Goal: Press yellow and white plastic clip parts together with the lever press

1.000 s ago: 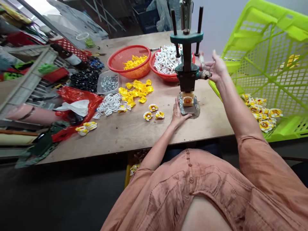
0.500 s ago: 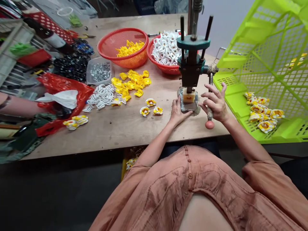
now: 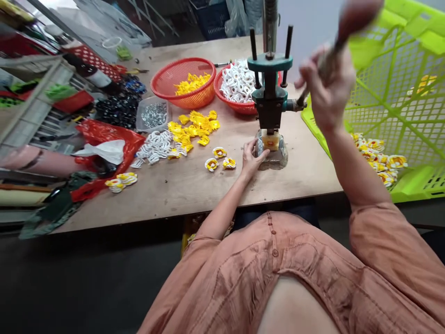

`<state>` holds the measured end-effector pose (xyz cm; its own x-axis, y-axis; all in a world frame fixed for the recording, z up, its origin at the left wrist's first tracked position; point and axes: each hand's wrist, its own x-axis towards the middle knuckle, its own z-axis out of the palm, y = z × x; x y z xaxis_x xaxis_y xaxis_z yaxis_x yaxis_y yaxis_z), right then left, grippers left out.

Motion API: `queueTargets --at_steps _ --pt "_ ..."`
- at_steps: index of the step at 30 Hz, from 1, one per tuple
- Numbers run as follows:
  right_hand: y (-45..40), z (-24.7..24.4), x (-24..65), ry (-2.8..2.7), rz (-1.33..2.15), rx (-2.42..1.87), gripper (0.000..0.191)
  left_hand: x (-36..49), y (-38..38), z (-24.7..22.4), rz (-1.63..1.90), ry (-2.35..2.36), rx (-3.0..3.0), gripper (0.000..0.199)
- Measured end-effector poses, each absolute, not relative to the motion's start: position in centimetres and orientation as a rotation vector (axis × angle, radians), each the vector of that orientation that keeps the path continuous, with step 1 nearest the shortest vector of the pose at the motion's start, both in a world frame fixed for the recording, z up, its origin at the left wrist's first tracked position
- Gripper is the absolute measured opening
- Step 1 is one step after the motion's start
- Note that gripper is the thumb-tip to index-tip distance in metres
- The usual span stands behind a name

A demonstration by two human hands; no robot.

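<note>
Near the tabletop's (image 3: 194, 190) front edge, left hand (image 3: 251, 160) fingers rest open beside the press's small yellow-and-white plastic piece (image 3: 270, 141); right hand (image 3: 327, 90) grips the raised, red-knobbed metal lever (image 3: 339, 28).

The left hand (image 3: 251, 159) lies low near the centre of the view, palm down, fingers reaching toward one o'clock with the fingertips (image 3: 259, 155) slightly curled and pressed forward; the thumb is tucked under at the near side. Its bare forearm runs back toward seven o'clock, the elbow bent and covered by a loose rust-coloured sleeve. The right hand (image 3: 327, 88) is raised high toward one o'clock, blurred, its fingers closed in a fist, knuckles facing the camera and the wrist cocked back. The right forearm slopes down toward five o'clock, bare to the elbow, where the same sleeve begins. The two hands are well apart.
</note>
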<state>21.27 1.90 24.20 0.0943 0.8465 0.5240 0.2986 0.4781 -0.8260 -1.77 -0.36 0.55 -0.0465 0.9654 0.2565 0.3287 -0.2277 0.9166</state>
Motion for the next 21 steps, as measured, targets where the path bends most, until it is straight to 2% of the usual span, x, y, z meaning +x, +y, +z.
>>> queueTargets --at_steps 3,5,9,11,14,16,21 --pt "8.4 26.5 20.2 -1.283 0.756 -1.003 0.004 -0.8 1.4 1.1 1.34 1.387 1.614 0.052" --pt "11.5 25.6 19.6 -1.17 0.973 -1.172 0.014 -0.1 2.2 1.4 1.33 1.386 1.606 0.038" --pt "12.8 21.0 20.1 -1.154 1.179 -1.339 0.057 1.1 2.9 1.4 1.429 1.404 1.541 0.022" --pt "11.2 19.0 22.2 -1.298 1.016 -1.386 0.063 1.7 2.8 1.4 1.498 1.444 1.538 0.016" --pt "7.1 16.8 28.0 -1.489 0.535 -1.567 0.048 2.3 2.0 1.7 1.538 1.487 1.601 0.009" --pt "4.5 15.6 32.5 -1.53 0.247 -1.811 0.041 1.9 0.8 2.2 1.52 1.475 1.644 0.013" --pt "2.4 11.8 38.7 -1.598 0.046 -2.624 0.05 -3.5 -2.5 3.4 1.423 1.458 1.639 0.027"
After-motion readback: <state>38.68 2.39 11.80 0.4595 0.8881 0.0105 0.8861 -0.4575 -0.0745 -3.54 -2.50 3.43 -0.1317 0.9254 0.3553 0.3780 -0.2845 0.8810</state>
